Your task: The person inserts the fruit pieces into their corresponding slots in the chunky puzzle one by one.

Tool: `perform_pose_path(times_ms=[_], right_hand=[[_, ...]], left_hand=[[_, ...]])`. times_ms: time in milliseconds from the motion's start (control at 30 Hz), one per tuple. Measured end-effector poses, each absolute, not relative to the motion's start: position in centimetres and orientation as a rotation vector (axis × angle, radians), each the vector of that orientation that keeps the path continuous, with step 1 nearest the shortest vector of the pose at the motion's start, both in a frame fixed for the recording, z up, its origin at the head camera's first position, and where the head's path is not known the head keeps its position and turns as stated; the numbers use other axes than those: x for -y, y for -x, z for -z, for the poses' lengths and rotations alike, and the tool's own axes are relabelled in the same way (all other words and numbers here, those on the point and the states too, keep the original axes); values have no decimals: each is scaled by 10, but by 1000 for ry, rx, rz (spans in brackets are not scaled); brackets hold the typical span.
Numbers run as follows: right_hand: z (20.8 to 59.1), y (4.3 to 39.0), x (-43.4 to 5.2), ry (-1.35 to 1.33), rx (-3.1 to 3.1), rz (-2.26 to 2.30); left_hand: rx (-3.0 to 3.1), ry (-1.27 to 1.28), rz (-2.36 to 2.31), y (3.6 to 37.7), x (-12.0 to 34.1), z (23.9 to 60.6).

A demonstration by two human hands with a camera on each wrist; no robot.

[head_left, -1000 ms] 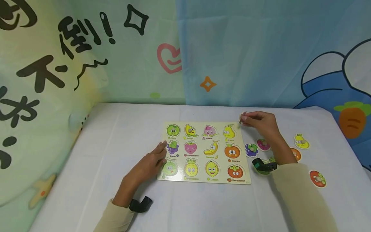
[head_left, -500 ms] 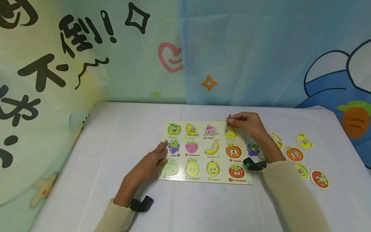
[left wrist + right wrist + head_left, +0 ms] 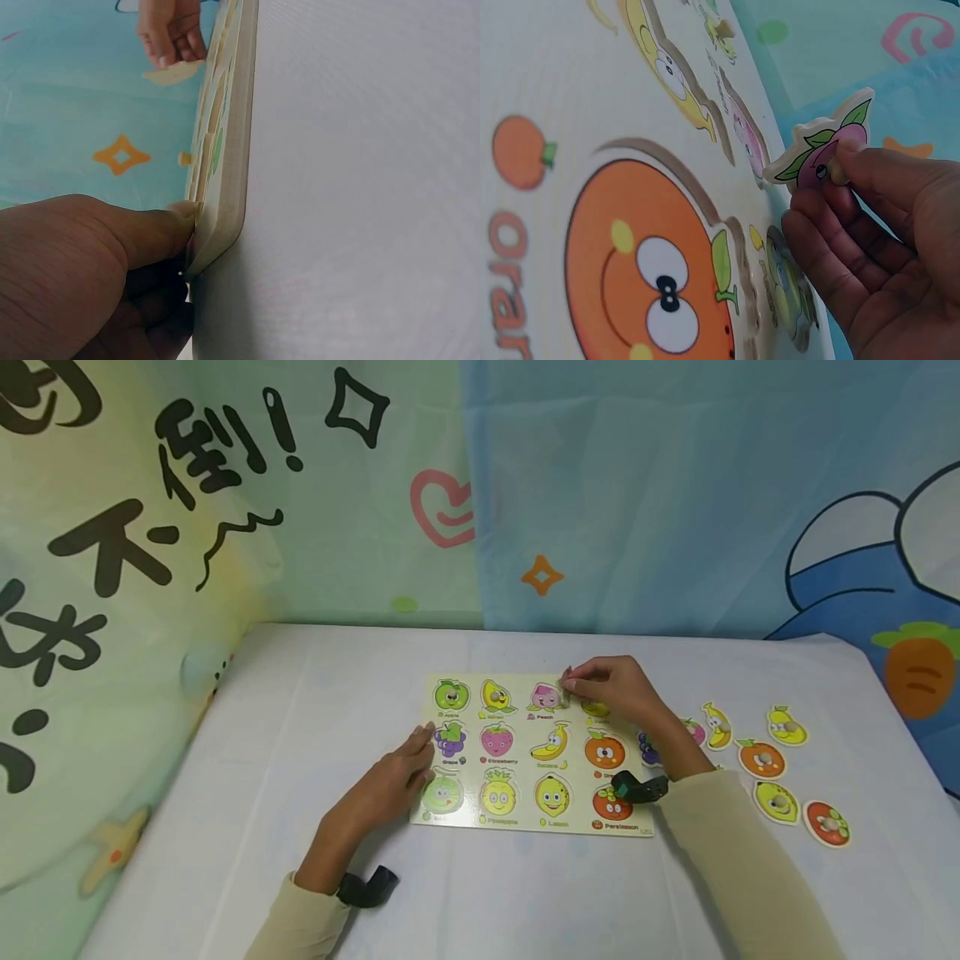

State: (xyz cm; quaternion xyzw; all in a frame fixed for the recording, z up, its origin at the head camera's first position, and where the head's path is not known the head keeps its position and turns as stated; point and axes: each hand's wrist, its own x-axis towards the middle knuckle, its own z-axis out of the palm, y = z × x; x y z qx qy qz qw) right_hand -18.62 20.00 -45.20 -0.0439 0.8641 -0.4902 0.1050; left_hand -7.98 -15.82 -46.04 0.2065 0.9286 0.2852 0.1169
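Observation:
A pale fruit puzzle board lies on the white table. My left hand holds its left edge, the thumb on the edge near a front corner and the other fingers lower down. My right hand pinches a pink peach piece with green leaves by its small knob. The piece is tilted up on edge above the back of the board, between the printed peach and the pear, which the hand partly covers. A mango piece with a knob sits in the back row.
Right of the board lie loose knobbed pieces: banana, pear, orange, lemon and persimmon. A grape piece and a pink piece are partly hidden by the right forearm. A printed cloth hangs behind the table.
My right hand has moved left with the peach piece, from beyond the board's back right corner to over the back row near the printed peach. The left hand stays at the board's edge.

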Motion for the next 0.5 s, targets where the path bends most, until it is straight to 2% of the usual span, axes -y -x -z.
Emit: perform_pose_path(times_ms=[500], right_hand=[[443, 187, -186, 322, -2610, 1243]], left_hand=[[-2709, -599, -838, 81, 160, 460]])
